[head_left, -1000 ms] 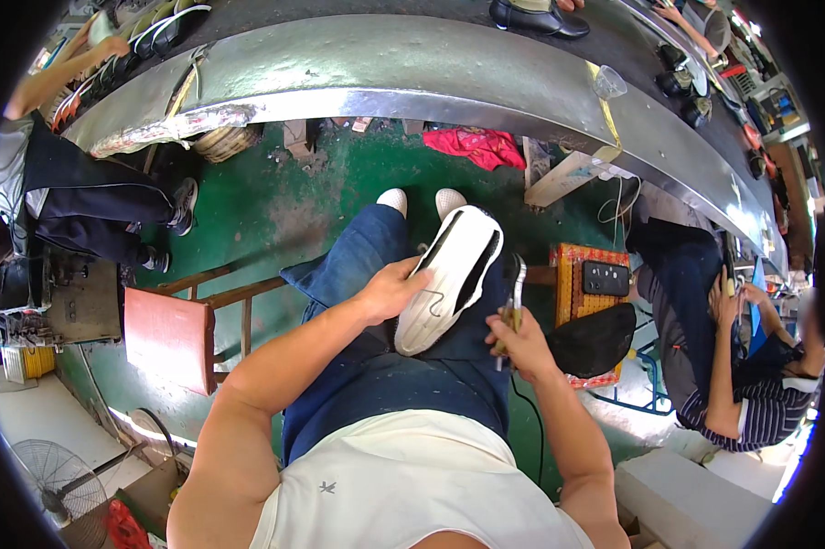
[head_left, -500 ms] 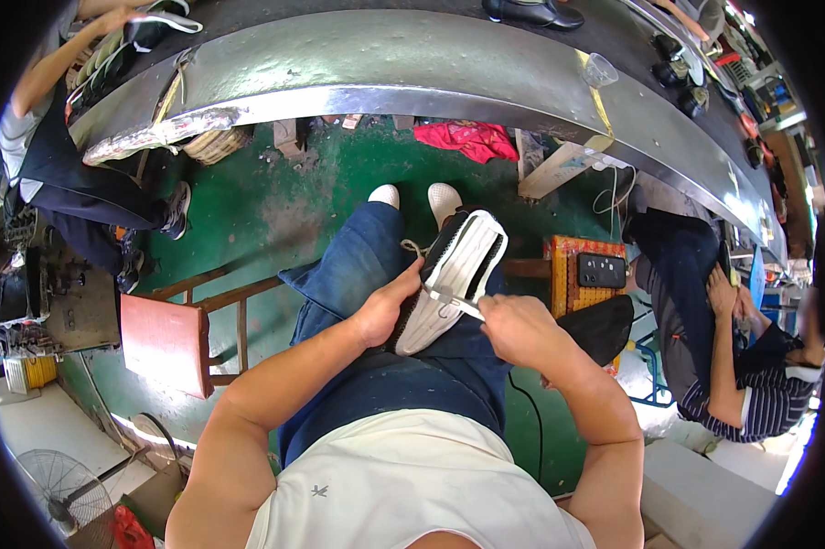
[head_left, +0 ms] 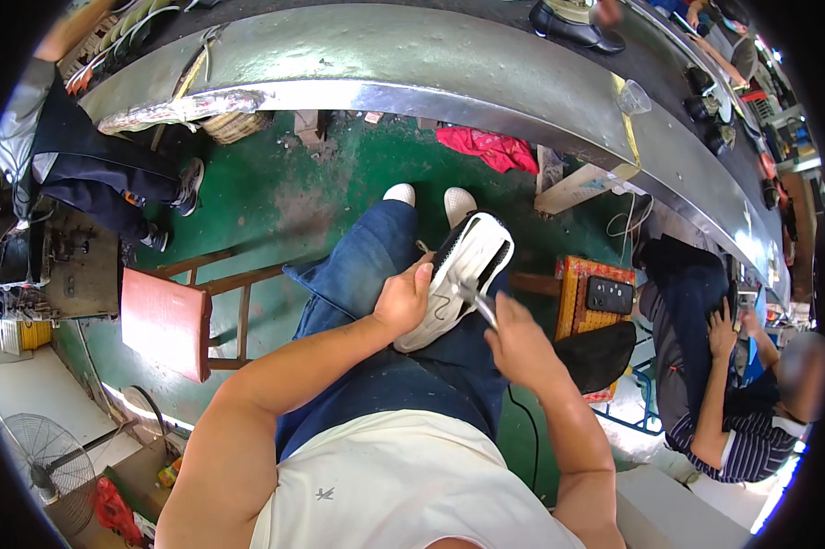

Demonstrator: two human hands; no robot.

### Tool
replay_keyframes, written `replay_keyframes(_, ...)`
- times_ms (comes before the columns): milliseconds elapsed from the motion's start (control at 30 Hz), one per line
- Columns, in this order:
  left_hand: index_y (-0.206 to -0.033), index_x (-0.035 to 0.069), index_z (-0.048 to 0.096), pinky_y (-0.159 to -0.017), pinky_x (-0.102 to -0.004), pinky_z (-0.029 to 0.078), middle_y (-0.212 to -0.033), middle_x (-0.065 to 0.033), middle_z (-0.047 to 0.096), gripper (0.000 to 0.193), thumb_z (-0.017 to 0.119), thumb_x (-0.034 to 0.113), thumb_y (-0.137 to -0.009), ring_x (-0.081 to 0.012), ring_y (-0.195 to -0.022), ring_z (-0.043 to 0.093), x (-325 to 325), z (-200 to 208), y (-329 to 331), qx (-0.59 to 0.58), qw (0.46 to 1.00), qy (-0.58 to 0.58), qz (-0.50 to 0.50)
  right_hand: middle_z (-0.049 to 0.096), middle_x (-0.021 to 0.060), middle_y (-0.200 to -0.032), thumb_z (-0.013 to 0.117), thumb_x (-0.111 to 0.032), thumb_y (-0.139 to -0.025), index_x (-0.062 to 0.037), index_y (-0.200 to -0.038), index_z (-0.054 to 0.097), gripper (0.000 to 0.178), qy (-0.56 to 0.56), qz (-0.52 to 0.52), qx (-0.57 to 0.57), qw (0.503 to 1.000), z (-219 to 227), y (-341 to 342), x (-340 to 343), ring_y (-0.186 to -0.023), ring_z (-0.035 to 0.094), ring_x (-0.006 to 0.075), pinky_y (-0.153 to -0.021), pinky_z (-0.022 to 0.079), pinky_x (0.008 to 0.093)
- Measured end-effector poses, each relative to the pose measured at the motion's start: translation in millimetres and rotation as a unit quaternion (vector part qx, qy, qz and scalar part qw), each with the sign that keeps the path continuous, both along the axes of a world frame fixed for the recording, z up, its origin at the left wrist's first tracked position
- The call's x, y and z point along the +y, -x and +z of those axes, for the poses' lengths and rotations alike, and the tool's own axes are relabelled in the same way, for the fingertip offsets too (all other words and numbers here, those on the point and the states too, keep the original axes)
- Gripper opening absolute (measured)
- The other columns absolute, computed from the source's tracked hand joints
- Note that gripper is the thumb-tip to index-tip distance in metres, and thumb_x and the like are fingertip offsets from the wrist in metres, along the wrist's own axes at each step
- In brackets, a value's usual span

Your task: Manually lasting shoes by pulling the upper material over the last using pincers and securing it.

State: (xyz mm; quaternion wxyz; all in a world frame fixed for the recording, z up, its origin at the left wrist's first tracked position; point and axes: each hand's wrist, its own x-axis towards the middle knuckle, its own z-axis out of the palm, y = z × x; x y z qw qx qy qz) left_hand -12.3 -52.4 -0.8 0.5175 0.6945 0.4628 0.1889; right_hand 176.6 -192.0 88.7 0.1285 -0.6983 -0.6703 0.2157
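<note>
A shoe (head_left: 467, 252), dark at the sides, lies across my lap with its whitish underside turned up. My left hand (head_left: 405, 298) is closed round its left edge, thumb on top. A curved dark line, like a thread or mark, shows on the underside. In my right hand (head_left: 519, 345), to the shoe's right, is a slim metal tool (head_left: 484, 307). Its broader head is over the middle of the underside. Hand and tool are blurred; I cannot tell the tool's exact kind, or whether it touches the shoe.
A metal-edged workbench (head_left: 358, 96) curves across the front, with a dark shoe (head_left: 577, 27) on it. Stools stand either side: a pinkish one (head_left: 166, 320) left, one with a phone (head_left: 609, 295) right. Co-workers sit both sides. A fan (head_left: 47, 467) stands lower left.
My right hand has moved slightly right and down, and the tool stands at a steeper slant. My left hand still holds the shoe. The whole view has shifted a little.
</note>
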Motion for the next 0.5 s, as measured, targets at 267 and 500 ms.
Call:
replay_keyframes(267,-0.153,0.008,0.042,-0.097,-0.0454,0.054,-0.153,-0.0289,0.041,0.051,0.05,0.02,-0.104,-0.0477,-0.109,0.065,1,1,3,-0.021,0.957,-0.245,-0.154,0.067,0.0232,-0.102,0.066,-0.016,-0.093,-0.0004,-0.118,0.057,0.031,0.048,-0.096,0.05,0.993,-39,-8,7,-0.092,0.066,0.044,-0.081,0.054,0.0483)
replay_keyframes(500,-0.16,0.025,0.028,-0.086,-0.0501,0.058,-0.154,-0.0337,0.035,0.059,0.049,0.028,-0.105,-0.0475,-0.093,0.07,20,20,0,0.14,0.941,-0.17,-0.258,0.067,0.0236,-0.092,0.059,-0.025,-0.1,0.0026,-0.109,0.058,0.029,0.285,-0.16,0.285,0.901,9,-42,40,-0.078,0.069,0.0392,-0.074,0.054,0.0433)
